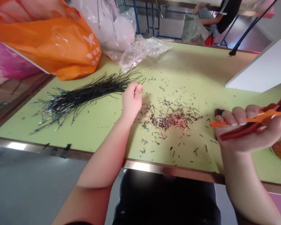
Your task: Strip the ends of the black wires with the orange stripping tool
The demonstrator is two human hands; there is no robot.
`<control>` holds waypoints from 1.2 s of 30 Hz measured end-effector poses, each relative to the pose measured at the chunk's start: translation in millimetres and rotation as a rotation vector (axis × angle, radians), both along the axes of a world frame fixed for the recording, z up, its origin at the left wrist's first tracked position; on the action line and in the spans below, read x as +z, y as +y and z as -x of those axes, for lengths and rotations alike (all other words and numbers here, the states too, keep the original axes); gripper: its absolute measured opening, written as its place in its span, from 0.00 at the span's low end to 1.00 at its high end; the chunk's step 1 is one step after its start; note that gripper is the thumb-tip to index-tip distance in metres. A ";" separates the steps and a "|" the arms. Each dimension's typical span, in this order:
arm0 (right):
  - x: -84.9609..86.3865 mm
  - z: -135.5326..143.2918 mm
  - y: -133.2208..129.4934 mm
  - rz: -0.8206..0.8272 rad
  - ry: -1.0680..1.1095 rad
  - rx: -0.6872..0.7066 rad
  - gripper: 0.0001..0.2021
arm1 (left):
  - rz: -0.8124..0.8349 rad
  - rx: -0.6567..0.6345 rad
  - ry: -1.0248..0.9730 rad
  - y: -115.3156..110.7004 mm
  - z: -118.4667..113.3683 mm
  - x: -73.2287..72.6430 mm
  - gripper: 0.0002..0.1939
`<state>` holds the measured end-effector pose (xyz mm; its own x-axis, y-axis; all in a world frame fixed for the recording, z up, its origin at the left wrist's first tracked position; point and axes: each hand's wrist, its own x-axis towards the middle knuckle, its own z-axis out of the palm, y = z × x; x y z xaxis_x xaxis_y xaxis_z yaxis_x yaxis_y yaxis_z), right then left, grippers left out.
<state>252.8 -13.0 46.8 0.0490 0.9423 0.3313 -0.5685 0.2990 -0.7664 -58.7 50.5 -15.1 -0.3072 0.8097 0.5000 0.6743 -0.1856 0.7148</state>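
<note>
The right grip partly hides a cropped orange tool.

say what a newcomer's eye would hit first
Probably the bulging bright orange bag with white print at upper left. Next, the long bundle of thin black wires below it on the pale green tabletop, and the orange-and-red hand tool in the right hand, far right.

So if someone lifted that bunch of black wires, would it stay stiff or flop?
The black wires would probably flex rather than stay rigid: many strands curve. The bunch may splay, as no tie shows around it. The spread, crossing ends could snag each other.
</note>
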 end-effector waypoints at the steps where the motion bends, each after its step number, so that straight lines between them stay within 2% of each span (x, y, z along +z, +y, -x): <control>1: 1.0 -3.1 4.6 0.019 0.019 -0.024 0.17 | -0.004 -0.003 0.015 1.8 0.7 -1.7 0.18; 3: -5.8 -0.8 10.5 0.083 -0.006 0.013 0.18 | 0.010 -0.076 0.087 -1.0 -5.4 -4.3 0.14; 6: -26.7 15.7 11.9 0.214 -0.084 0.214 0.20 | 0.009 -0.168 0.192 -13.3 -21.5 -5.7 0.12; 10: -47.4 33.9 7.7 0.374 -0.087 0.462 0.22 | -0.044 -0.193 0.290 -24.9 -33.2 -2.9 0.13; 17: -53.1 38.4 4.8 0.482 -0.151 0.761 0.28 | -0.159 -0.216 0.437 -32.1 -35.8 4.8 0.12; 21: -52.5 36.5 4.2 0.492 -0.164 0.808 0.27 | -0.213 -0.236 0.529 -35.4 -37.7 7.8 0.13; 26: -52.5 34.7 3.6 0.494 -0.170 0.844 0.27 | -0.184 -0.252 0.578 -41.2 -42.2 13.9 0.13; 36: -54.9 36.9 1.6 0.530 -0.249 0.749 0.24 | -0.235 -0.238 0.625 -46.0 -42.7 20.9 0.12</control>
